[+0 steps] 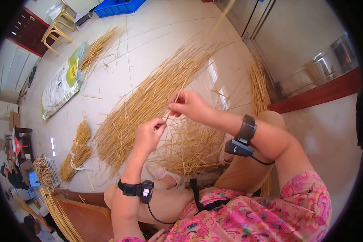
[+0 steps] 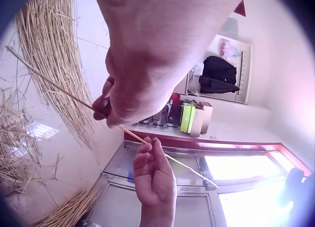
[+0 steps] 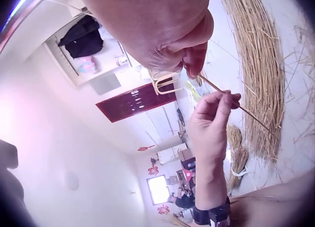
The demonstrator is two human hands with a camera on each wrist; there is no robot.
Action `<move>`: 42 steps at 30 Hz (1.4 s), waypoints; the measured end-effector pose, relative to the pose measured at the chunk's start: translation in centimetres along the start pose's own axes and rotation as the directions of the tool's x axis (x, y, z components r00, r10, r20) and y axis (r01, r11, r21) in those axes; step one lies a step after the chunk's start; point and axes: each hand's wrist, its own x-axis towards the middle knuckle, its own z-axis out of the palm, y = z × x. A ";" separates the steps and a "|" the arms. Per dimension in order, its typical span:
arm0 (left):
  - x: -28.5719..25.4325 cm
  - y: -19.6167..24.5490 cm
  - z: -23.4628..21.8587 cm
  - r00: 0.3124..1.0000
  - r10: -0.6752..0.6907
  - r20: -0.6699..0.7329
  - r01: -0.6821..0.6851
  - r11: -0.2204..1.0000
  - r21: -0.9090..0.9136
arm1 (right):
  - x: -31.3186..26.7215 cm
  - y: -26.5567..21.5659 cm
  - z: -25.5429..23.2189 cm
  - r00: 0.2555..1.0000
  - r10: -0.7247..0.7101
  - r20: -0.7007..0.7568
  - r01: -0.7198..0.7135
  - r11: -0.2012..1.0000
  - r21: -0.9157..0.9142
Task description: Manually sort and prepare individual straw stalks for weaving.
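A single thin straw stalk (image 2: 54, 80) runs between the two hands, held up in the air over the floor. My left hand (image 1: 148, 135) pinches it between thumb and fingertips, lower and nearer the body. A short way further along, my right hand (image 1: 189, 105) pinches the same stalk. Its pale, thinner end sticks out past the right hand in the left wrist view. Beneath the hands lies a wide spread of long straw (image 1: 145, 94), and closer to the feet is a tangled heap of loose straw (image 1: 193, 149).
A tied straw bundle (image 1: 77, 149) lies on the left, near a printed sack (image 1: 62, 86). Another straw pile (image 1: 259, 86) lies along the cabinet on the right. A blue crate (image 1: 119, 7) stands at the far end, and a wooden chair or bench (image 1: 82, 211) is beside the legs.
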 end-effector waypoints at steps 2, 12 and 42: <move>0.0 -0.8 -0.7 0.999 -0.038 -0.008 0.039 0.989 0.145 | 0.8 -0.6 -1.1 0.993 -0.076 -0.091 0.075 0.997 -0.009; 0.8 0.4 -1.4 0.988 0.146 -0.045 -0.149 0.986 -0.072 | 0.0 -0.7 0.0 0.996 -0.003 -0.094 0.012 0.995 0.095; 1.4 1.8 -2.5 0.991 -0.116 0.068 0.135 0.812 -0.567 | -1.3 -1.5 1.0 0.994 -0.111 -0.021 0.113 0.960 0.258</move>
